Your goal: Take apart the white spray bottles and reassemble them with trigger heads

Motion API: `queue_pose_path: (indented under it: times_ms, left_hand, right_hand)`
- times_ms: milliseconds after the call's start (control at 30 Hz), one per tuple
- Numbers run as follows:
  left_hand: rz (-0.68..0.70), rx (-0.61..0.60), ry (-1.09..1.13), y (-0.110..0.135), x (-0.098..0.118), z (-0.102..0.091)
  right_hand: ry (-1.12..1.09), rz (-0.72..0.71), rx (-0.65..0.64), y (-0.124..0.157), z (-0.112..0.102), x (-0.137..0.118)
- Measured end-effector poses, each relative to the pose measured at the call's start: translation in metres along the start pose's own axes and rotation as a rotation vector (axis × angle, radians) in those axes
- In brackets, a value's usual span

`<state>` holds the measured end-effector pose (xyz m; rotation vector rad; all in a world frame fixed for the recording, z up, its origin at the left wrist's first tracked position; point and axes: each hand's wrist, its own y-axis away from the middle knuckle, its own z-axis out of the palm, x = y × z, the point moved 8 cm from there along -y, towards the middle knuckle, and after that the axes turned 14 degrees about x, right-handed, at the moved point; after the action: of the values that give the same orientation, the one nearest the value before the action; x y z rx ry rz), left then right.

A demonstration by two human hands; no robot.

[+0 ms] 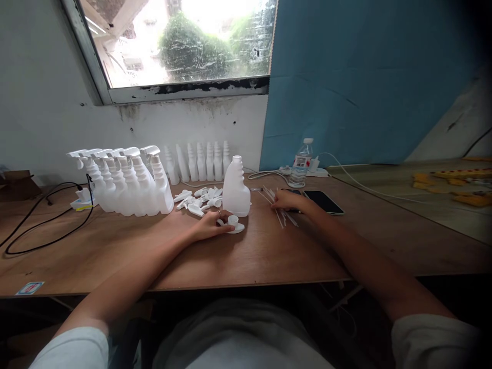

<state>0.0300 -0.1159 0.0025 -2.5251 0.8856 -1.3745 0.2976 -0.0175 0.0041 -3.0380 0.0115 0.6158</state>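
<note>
My left hand [212, 225] is closed on a white spray nozzle head [234, 224], held low over the table with its round collar facing up. Just behind it stands an open-topped white plastic bottle [236, 189]. A pile of loose white spray heads [198, 199] lies to the left of that bottle. Over to the right, my right hand [283, 200] reaches down onto a scattered bunch of thin clear plastic tubes [290, 219]. Its fingers are bent together at the tubes; whether one is pinched between them is too small to make out.
Several bottles with spray heads fitted [132, 184] stand in a group at the left, with a row of bare bottles [200, 163] along the wall. A water bottle [302, 164], a phone [323, 202] and white cables [269, 173] lie at the right. Black cables [46, 246] cross the left side.
</note>
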Motion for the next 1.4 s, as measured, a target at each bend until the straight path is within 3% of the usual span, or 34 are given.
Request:
queue_pose_path:
  times_ms: [100, 233, 367, 433, 533, 667, 867, 1400]
  left_hand:
    - [0.0, 0.008, -0.007, 0.0, 0.0, -0.001]
    - [-0.002, 0.006, -0.007, 0.001, 0.0, 0.0]
    - [-0.006, 0.013, -0.004, 0.001, 0.004, 0.0]
    - [-0.008, 0.017, -0.009, 0.001, 0.006, -0.001]
    - [-0.002, 0.012, -0.01, 0.001, 0.008, -0.001]
    - [0.017, -0.003, -0.006, 0.001, 0.009, 0.001]
    - [0.029, 0.001, -0.006, 0.002, 0.01, 0.001]
    - [0.035, 0.013, 0.006, 0.003, 0.009, 0.001]
  right_hand:
    - [-0.09, 0.021, 0.032, 0.002, -0.002, -0.005]
    - [-0.346, -0.027, 0.21, 0.009, -0.027, -0.024]
    - [-0.704, -0.193, 0.435, 0.036, -0.062, -0.062]
    - [-0.868, -0.309, 0.474, 0.057, -0.069, -0.086]
    - [-1.141, -0.589, 0.336, 0.091, -0.06, -0.128]
    - [-1.152, -0.774, 0.174, 0.115, -0.034, -0.155]
    - [-1.101, -0.787, 0.131, 0.111, -0.019, -0.154]
    - [-1.078, -0.791, 0.127, 0.114, -0.02, -0.157]
